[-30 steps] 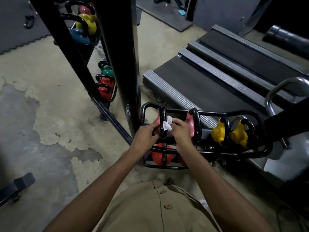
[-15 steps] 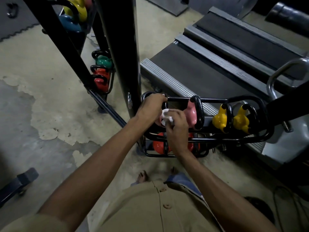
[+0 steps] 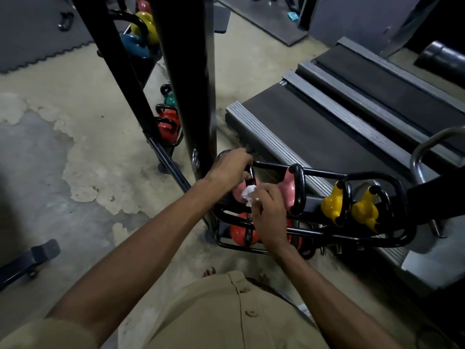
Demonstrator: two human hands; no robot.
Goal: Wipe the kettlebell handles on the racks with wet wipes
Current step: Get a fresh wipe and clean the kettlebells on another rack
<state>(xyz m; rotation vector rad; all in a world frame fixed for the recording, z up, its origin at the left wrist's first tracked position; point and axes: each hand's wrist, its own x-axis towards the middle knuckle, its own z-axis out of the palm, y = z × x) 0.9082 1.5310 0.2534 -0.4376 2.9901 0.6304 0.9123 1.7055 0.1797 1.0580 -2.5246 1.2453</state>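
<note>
A low black rack [image 3: 392, 241] holds two pink kettlebells, two yellow ones [image 3: 332, 205] and red ones [image 3: 241, 233] underneath. My left hand [image 3: 230, 167] grips the top of the black handle of the left pink kettlebell [image 3: 237, 195]. My right hand [image 3: 268, 212] pinches a crumpled white wet wipe [image 3: 248, 193] against that handle's lower part. The second pink kettlebell [image 3: 288, 192] stands just right of my hand, untouched.
A thick black post [image 3: 191, 84] rises just left of the rack, with a slanted bar [image 3: 120, 64] beside it. More kettlebells [image 3: 168, 127] sit on a rack behind the post. A treadmill deck [image 3: 327, 127] lies behind and right. The concrete floor [image 3: 75, 159] spreads left.
My left hand moved from the handle's side up to its top. My right hand with the wipe slid lower on the handle. The camera view shifted slightly.
</note>
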